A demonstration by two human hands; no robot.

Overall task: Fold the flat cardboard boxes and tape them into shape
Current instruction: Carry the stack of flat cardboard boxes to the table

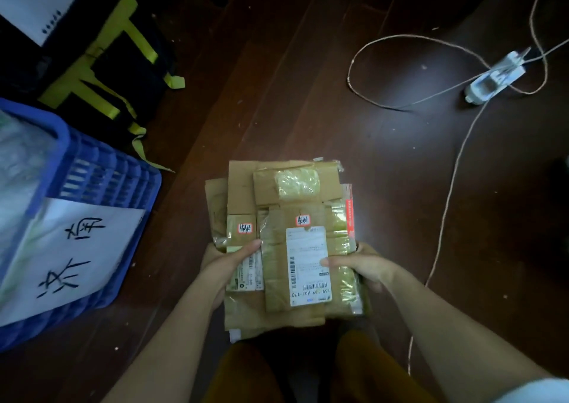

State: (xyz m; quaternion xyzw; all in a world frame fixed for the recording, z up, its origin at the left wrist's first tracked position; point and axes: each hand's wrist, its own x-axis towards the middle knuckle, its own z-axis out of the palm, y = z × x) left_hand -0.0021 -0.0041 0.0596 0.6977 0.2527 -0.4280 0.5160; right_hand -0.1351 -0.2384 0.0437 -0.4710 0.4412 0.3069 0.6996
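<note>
A stack of flattened brown cardboard boxes point(286, 236) is held above the dark wooden floor, low in the middle of the head view. Old clear tape, white shipping labels and small red-edged stickers cover their top faces. My left hand point(229, 264) grips the stack's left edge, thumb lying across the top of a small label. My right hand point(361, 265) grips the right edge, thumb pressing on the large white label point(308, 264). Fingers of both hands are hidden under the stack.
A blue plastic crate point(101, 181) with a handwritten paper sign stands at the left. Behind it lies a dark bag with yellow straps point(117, 64). A white power strip point(495, 79) and looping cables point(446, 187) lie on the floor at the right. My knees are below the stack.
</note>
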